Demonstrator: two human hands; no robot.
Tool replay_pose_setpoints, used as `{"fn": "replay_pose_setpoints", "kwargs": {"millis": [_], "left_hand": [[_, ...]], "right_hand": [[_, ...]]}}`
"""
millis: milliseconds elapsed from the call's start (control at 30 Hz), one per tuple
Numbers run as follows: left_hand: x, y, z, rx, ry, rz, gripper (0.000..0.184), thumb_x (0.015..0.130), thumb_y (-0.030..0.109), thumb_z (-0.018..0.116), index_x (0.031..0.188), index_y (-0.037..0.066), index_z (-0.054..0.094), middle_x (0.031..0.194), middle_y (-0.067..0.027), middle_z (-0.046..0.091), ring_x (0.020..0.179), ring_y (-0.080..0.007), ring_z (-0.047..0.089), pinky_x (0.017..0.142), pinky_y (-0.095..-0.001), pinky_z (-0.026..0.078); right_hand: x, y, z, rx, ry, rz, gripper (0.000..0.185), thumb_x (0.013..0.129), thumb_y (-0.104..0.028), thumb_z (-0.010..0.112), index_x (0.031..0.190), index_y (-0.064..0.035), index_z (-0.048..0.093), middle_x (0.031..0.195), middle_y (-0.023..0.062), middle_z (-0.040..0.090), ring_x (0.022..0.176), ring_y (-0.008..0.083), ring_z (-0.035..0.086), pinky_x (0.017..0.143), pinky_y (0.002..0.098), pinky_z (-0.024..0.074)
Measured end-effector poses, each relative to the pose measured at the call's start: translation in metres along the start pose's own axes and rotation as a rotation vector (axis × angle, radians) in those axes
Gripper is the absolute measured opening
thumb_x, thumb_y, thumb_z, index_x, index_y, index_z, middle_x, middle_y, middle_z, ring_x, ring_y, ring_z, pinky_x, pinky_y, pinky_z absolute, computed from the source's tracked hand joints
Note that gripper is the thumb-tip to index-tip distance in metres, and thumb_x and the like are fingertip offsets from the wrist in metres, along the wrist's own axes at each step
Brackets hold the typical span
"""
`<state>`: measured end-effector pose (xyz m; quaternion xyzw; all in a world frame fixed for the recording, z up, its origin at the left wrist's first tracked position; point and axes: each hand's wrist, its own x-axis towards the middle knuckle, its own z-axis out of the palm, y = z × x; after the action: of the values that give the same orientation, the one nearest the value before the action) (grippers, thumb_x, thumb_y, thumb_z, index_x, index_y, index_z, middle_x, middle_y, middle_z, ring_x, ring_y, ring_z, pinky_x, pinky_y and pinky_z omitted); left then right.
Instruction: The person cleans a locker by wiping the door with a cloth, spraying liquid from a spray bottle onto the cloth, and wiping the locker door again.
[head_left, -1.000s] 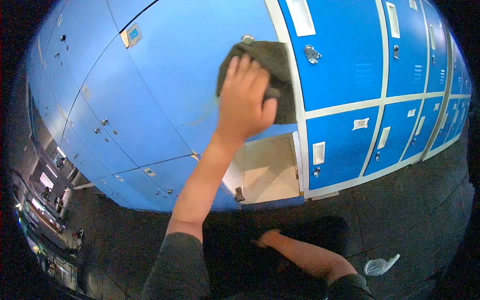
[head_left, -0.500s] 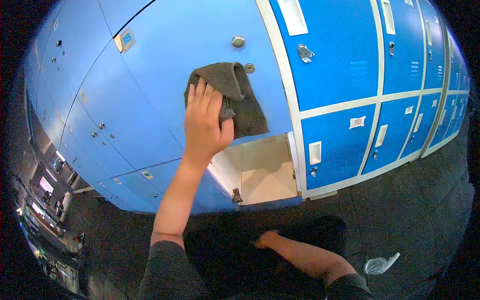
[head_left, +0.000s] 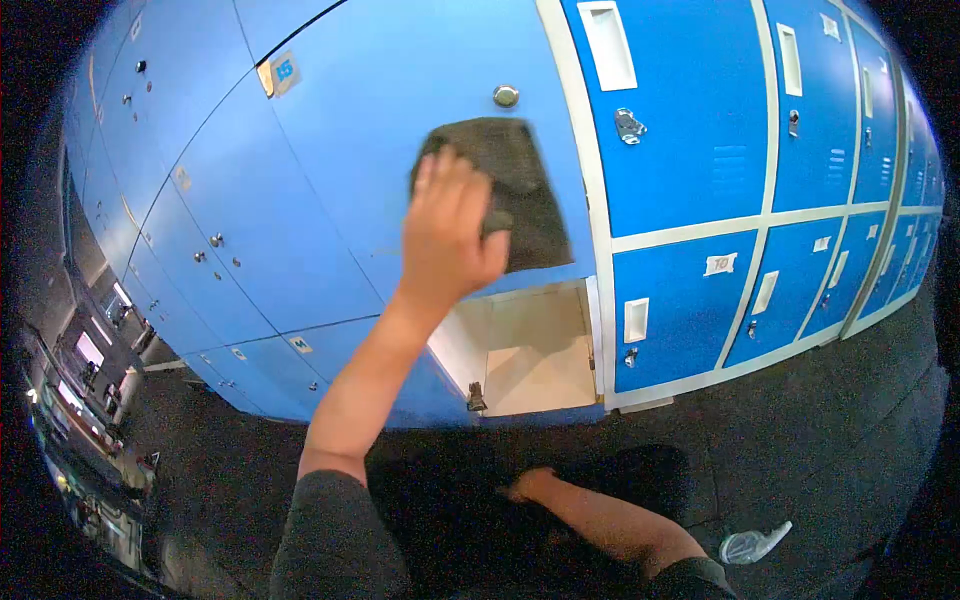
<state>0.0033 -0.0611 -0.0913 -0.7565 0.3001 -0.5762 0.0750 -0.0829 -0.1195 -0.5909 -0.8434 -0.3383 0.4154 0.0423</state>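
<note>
Pressed over a dark grey-green cloth, my left hand holds it against a light blue locker door, just below a round metal knob. A darker fold of cloth sticks out beside the thumb. Motion blurs the fingers slightly. Low in the view, my right hand rests near my dark-clothed legs, away from the cloth; its fingers are too dim to make out. Below the cloth is an open compartment with a pale interior and a small dark latch at its lower left.
Darker blue lockers with white frames stand to the right, one labelled 10. More light blue doors curve away to the left. A clear plastic bottle-like object lies on the dark floor at lower right.
My left hand and the cloth first moved left and down across the door, then back up slightly. The keyhole below the knob, seen half a second ago, is covered again. My right hand stays put.
</note>
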Motion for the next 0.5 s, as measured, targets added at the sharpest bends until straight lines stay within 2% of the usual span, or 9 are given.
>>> {"fn": "replay_pose_setpoints", "kwargs": {"millis": [167, 233, 267, 367, 467, 500], "left_hand": [[-0.003, -0.011, 0.001, 0.03, 0.024, 0.062, 0.051, 0.071, 0.022, 0.063, 0.112, -0.008, 0.06, 0.122, -0.0321, 0.06, 0.127, -0.054, 0.052, 0.116, -0.0647, 0.035], [0.013, -0.003, 0.011, -0.01, 0.025, 0.108, 0.051, 0.071, 0.023, 0.063, 0.111, -0.008, 0.06, 0.121, -0.0315, 0.061, 0.125, -0.0534, 0.054, 0.116, -0.0645, 0.035], [0.022, 0.005, 0.015, -0.086, -0.007, 0.1, 0.053, 0.073, 0.023, 0.062, 0.114, -0.011, 0.061, 0.123, -0.0357, 0.06, 0.13, -0.0559, 0.05, 0.12, -0.0656, 0.029], [0.046, 0.03, 0.031, -0.155, 0.0, 0.095, 0.053, 0.072, 0.023, 0.063, 0.115, -0.009, 0.061, 0.124, -0.0332, 0.061, 0.129, -0.0529, 0.052, 0.12, -0.0635, 0.031], [0.053, 0.036, 0.032, -0.182, 0.034, 0.088, 0.053, 0.072, 0.022, 0.062, 0.116, -0.008, 0.062, 0.125, -0.0319, 0.061, 0.129, -0.051, 0.053, 0.12, -0.0618, 0.032], [0.052, 0.035, 0.029, -0.189, 0.03, 0.078, 0.053, 0.073, 0.022, 0.062, 0.116, -0.008, 0.062, 0.125, -0.0318, 0.061, 0.129, -0.0507, 0.053, 0.119, -0.0615, 0.032]], "right_hand": [[-0.042, -0.012, -0.014, 0.028, 0.169, -0.044, 0.083, 0.098, -0.077, 0.029, 0.165, -0.0273, 0.027, 0.171, 0.0072, 0.025, 0.156, 0.037, 0.026, 0.122, 0.0676, 0.0193], [-0.025, -0.01, -0.01, 0.006, 0.043, -0.022, 0.083, 0.098, -0.077, 0.03, 0.165, -0.0273, 0.027, 0.171, 0.0073, 0.025, 0.156, 0.037, 0.026, 0.122, 0.0681, 0.0189], [-0.017, -0.008, -0.008, -0.006, -0.016, -0.006, 0.084, 0.098, -0.077, 0.03, 0.165, -0.0273, 0.027, 0.171, 0.0073, 0.025, 0.156, 0.037, 0.026, 0.122, 0.0683, 0.0187], [-0.017, 0.001, -0.006, 0.015, 0.058, -0.067, 0.084, 0.097, -0.078, 0.03, 0.165, -0.0273, 0.026, 0.171, 0.0067, 0.025, 0.156, 0.0374, 0.026, 0.122, 0.0682, 0.0187], [0.034, 0.011, -0.001, -0.256, -0.294, 0.003, 0.083, 0.098, -0.076, 0.031, 0.165, -0.0271, 0.026, 0.171, 0.0054, 0.025, 0.156, 0.038, 0.026, 0.123, 0.0678, 0.0186], [0.049, 0.017, 0.01, -0.192, -0.196, -0.038, 0.081, 0.099, -0.074, 0.031, 0.165, -0.0272, 0.026, 0.171, 0.005, 0.026, 0.156, 0.0377, 0.026, 0.122, 0.0681, 0.0188]]}}
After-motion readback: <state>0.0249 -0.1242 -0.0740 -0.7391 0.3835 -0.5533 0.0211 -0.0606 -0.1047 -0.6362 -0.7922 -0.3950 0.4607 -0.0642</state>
